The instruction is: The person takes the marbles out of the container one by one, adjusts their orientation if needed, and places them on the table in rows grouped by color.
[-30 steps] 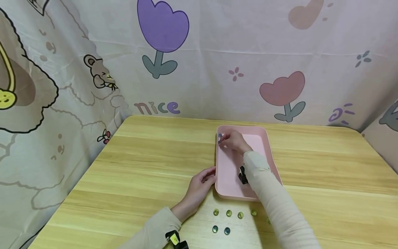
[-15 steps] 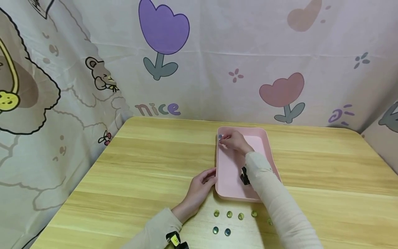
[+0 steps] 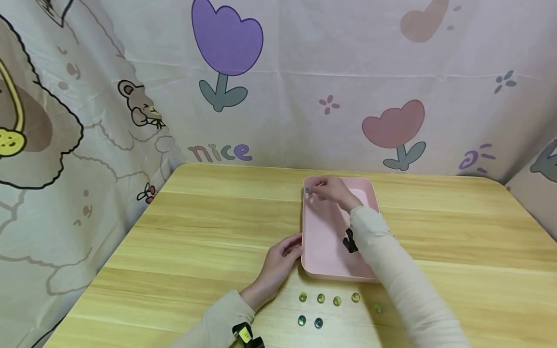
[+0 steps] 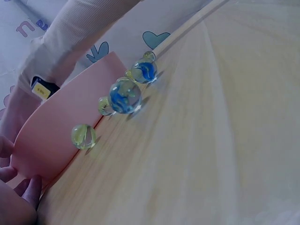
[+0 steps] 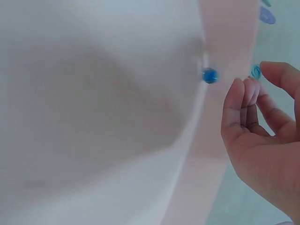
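Note:
In the head view, my right hand (image 3: 332, 190) is over the far left corner of a pink tray (image 3: 319, 251). Between its thumb and fingertips it pinches a clear marble with a teal swirl (image 5: 255, 71), partly hidden by the thumb. A blue marble (image 5: 210, 75) lies beside it at the foot of the tray's wall. My left hand (image 3: 277, 263) touches the outside of the tray's left wall with its fingertips (image 4: 33, 190). In front of the tray stand several yellow-green marbles (image 3: 321, 298) in a row, and two blue swirled marbles (image 4: 125, 96) nearer me.
The tray stands on a wooden table (image 3: 209, 217). A printed curtain (image 3: 287, 48) hangs behind the table's far edge and along its sides. Black wrist cameras (image 3: 247, 334) are strapped at both sleeves.
My right hand has shifted slightly away and to the right inside the tray, and its forearm has swung right, uncovering more of the rightmost yellow-green marble. The left hand has stayed put.

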Demonstrator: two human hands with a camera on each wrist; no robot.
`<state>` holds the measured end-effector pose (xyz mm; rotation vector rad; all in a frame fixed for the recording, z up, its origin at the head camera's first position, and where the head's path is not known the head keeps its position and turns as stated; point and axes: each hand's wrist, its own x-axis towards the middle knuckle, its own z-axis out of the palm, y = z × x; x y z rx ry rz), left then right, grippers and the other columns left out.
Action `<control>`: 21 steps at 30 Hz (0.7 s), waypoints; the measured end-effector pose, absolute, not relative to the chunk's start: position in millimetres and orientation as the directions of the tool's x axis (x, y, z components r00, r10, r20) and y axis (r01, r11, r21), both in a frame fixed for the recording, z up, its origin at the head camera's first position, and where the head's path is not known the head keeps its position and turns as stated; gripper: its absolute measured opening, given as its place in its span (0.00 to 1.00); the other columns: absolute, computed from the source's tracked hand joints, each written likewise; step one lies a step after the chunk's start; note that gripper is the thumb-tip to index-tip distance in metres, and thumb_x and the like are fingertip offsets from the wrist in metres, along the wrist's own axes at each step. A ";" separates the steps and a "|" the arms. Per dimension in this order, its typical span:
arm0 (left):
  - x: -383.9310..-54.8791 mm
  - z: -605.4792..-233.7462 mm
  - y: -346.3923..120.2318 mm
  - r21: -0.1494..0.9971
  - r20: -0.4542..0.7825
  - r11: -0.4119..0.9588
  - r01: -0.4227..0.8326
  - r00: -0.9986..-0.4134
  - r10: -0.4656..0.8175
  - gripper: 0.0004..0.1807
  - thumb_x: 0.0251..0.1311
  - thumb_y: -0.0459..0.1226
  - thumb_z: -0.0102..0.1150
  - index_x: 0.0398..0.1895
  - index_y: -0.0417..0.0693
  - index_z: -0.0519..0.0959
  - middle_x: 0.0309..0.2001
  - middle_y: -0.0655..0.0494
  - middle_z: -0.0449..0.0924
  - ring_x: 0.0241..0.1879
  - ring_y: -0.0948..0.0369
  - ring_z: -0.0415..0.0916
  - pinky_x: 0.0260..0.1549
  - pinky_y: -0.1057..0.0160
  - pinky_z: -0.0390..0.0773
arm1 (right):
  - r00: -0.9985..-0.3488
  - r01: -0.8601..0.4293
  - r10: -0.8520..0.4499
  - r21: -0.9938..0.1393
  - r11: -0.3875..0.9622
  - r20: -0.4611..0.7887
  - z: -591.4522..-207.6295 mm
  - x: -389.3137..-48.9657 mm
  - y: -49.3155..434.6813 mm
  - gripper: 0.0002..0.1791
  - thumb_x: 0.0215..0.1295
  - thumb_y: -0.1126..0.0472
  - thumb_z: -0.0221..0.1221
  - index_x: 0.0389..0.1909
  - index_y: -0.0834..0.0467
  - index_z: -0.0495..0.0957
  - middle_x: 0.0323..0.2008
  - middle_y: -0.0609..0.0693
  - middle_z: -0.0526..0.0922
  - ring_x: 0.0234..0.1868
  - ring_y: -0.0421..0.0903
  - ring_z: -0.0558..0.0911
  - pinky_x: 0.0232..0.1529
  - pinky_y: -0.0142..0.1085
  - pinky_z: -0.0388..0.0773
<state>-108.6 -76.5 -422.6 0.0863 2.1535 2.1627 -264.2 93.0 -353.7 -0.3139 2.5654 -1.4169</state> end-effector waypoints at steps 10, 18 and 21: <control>-106.7 -418.6 -77.2 1.000 -0.020 -0.004 -0.020 -0.994 0.106 0.22 0.66 0.34 0.56 0.62 0.34 0.72 0.54 0.43 0.77 0.54 0.52 0.74 0.54 0.63 0.75 | -0.947 -0.116 -0.317 -0.873 0.474 -0.047 -324.1 -254.6 99.4 0.15 0.69 0.61 0.56 0.49 0.69 0.77 0.48 0.66 0.79 0.43 0.59 0.79 0.51 0.49 0.78; -108.3 -419.8 -77.3 1.000 -0.024 0.012 -0.023 -0.995 0.094 0.21 0.66 0.33 0.55 0.61 0.35 0.73 0.54 0.43 0.77 0.55 0.52 0.74 0.55 0.62 0.74 | -0.935 -0.259 -0.344 -0.832 0.491 0.087 -307.5 -224.5 103.7 0.14 0.67 0.59 0.59 0.47 0.65 0.80 0.37 0.55 0.83 0.35 0.50 0.82 0.40 0.39 0.81; -107.4 -420.9 -75.0 1.000 -0.025 0.005 -0.025 -0.994 0.107 0.21 0.66 0.34 0.55 0.61 0.34 0.72 0.54 0.43 0.77 0.55 0.52 0.74 0.55 0.62 0.74 | -0.925 -0.349 -0.334 -0.752 0.559 0.182 -304.0 -212.3 110.0 0.13 0.66 0.57 0.60 0.46 0.61 0.81 0.33 0.50 0.84 0.32 0.47 0.81 0.36 0.39 0.78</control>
